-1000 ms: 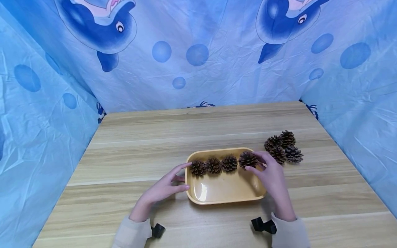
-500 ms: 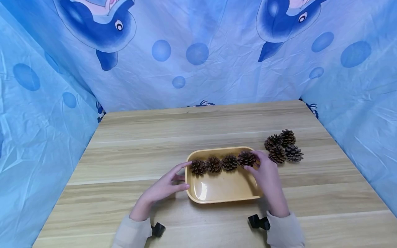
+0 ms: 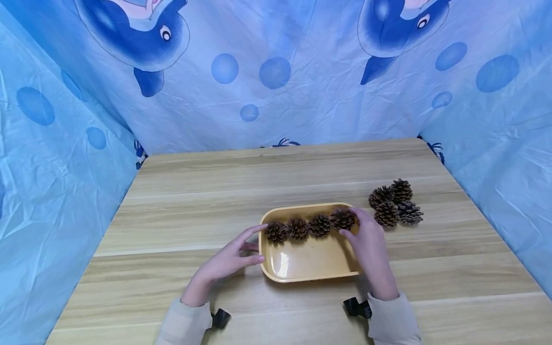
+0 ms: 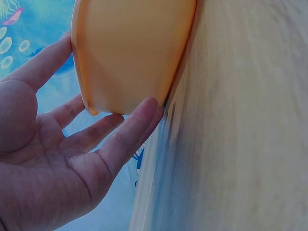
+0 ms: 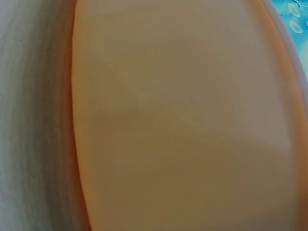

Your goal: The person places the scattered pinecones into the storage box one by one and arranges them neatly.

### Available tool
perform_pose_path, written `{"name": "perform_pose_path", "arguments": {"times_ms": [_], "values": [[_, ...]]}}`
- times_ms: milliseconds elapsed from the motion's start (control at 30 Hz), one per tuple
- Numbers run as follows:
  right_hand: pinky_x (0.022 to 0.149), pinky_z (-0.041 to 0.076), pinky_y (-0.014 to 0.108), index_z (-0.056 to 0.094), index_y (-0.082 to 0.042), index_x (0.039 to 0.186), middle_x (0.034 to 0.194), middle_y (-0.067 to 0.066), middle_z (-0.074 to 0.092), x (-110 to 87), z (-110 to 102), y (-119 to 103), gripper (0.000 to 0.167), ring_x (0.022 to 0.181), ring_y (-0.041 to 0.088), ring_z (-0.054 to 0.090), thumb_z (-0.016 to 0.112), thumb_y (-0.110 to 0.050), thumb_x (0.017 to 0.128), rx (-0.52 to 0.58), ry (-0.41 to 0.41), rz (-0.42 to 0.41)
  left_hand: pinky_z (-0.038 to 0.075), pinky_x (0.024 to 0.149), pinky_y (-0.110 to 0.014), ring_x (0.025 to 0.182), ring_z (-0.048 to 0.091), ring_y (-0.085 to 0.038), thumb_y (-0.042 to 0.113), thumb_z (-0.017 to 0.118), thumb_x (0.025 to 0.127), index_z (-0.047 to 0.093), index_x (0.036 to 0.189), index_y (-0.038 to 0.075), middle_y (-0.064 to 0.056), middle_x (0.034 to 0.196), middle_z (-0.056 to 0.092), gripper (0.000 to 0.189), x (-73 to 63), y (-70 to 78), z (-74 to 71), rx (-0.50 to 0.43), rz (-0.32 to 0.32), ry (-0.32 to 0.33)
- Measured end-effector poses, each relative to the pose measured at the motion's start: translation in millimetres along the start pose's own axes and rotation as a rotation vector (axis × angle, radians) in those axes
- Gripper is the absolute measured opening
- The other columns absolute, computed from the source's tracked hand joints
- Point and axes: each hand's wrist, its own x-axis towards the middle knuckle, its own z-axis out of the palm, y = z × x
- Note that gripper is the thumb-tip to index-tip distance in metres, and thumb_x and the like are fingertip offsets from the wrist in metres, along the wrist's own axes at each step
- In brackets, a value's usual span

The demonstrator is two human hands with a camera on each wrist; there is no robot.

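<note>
Head view: the tray (image 3: 312, 261) stands upright on the bench (image 3: 194, 206), mouth facing up, well apart from the bench's left, right and far edges. Its long axis runs left to right, roughly parallel to the bench's far edge. Three pine cones (image 3: 298, 229) form a row inside, along the wall nearer that far edge. The right hand (image 3: 366, 242) holds a fourth cone (image 3: 342, 219) between thumb and fingers at the right end of this row; the held cone lies left of the palm, and its axis cannot be determined. The left hand (image 3: 230, 258) is spread wide, fingertips touching the rim and outer wall of the tray's left end; the tray lies right of this hand. Four loose pine cones (image 3: 386, 214) sit clustered between the tray and the bench's right edge.
</note>
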Motion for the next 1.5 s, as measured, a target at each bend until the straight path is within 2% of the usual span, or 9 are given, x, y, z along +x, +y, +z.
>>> {"name": "perform_pose_path", "arguments": {"times_ms": [167,300,567,733,1133,1300,1400,1500], "values": [[0.096,0.052,0.049,0.056,0.008,0.126,0.127,0.028,0.059,1.3,2.4,2.6,0.058,0.113,0.042,0.060,0.080,-0.001,0.074,0.019,0.062,-0.051,0.047,0.103,-0.055,0.122,0.053,-0.044,0.019,0.067,0.090,0.025,0.153,0.017,-0.020,0.158,0.023,0.076,0.2,0.1,-0.1,0.006,0.002,0.006],[0.090,0.055,0.049,0.055,0.008,0.126,0.124,0.029,0.060,2.0,1.5,4.5,0.058,0.105,0.041,0.062,0.080,-0.001,0.074,0.032,0.058,-0.060,0.047,0.103,-0.055,0.122,0.053,-0.044,0.019,0.067,0.090,0.025,0.153,0.017,-0.020,0.158,0.023,0.076,0.1,0.4,-0.1,0.008,-0.001,0.008],[0.097,0.052,0.045,0.050,0.006,0.133,0.131,0.028,0.056,2.7,-5.4,7.1,0.060,0.118,0.044,0.058,0.076,-0.004,0.080,0.115,-0.064,0.020,0.047,0.103,-0.054,0.123,0.053,-0.044,0.019,0.067,0.090,0.025,0.153,0.017,-0.020,0.158,0.023,0.076,-0.2,-0.1,0.4,0.003,-0.009,0.006],[0.100,0.050,0.042,0.048,0.004,0.135,0.135,0.026,0.054,3.1,-9.6,8.5,0.061,0.122,0.042,0.056,0.075,-0.005,0.081,0.176,-0.103,0.046,0.046,0.103,-0.054,0.123,0.052,-0.044,0.019,0.067,0.090,0.025,0.153,0.018,-0.020,0.159,0.022,0.076,-0.3,-1.1,0.4,-0.001,-0.013,0.008],[0.098,0.049,0.032,0.053,0.008,0.127,0.129,0.028,0.059,2.6,-22.3,16.4,0.050,0.120,0.039,0.058,0.073,-0.001,0.082,0.301,-0.072,0.028,0.047,0.103,-0.054,0.122,0.053,-0.044,0.019,0.067,0.090,0.025,0.153,0.017,-0.020,0.158,0.023,0.076,0.7,-0.5,0.1,0.007,-0.005,0.008],[0.097,0.045,0.015,0.052,0.008,0.129,0.130,0.028,0.057,3.8,-29.7,23.7,0.049,0.123,0.039,0.055,0.070,-0.002,0.085,0.352,-0.045,0.060,0.047,0.103,-0.054,0.122,0.053,-0.045,0.019,0.067,0.090,0.025,0.153,0.017,-0.021,0.158,0.022,0.076,0.8,-0.5,-0.1,0.005,0.000,0.006],[0.098,0.046,0.019,0.051,0.006,0.132,0.133,0.027,0.055,4.5,-35.7,29.0,0.050,0.124,0.039,0.054,0.070,-0.005,0.087,0.321,-0.015,0.106,0.047,0.102,-0.054,0.122,0.053,-0.045,0.019,0.067,0.090,0.025,0.153,0.016,-0.021,0.159,0.021,0.076,0.8,-1.0,0.0,0.006,0.007,0.006],[0.105,0.045,0.038,0.052,0.004,0.132,0.136,0.026,0.051,7.3,-41.9,35.3,0.050,0.124,0.041,0.053,0.070,-0.007,0.087,0.271,0.053,0.152,0.047,0.102,-0.054,0.122,0.053,-0.045,0.019,0.067,0.090,0.025,0.153,0.016,-0.020,0.159,0.021,0.076,0.8,-1.1,0.2,0.007,0.008,0.007]]}}
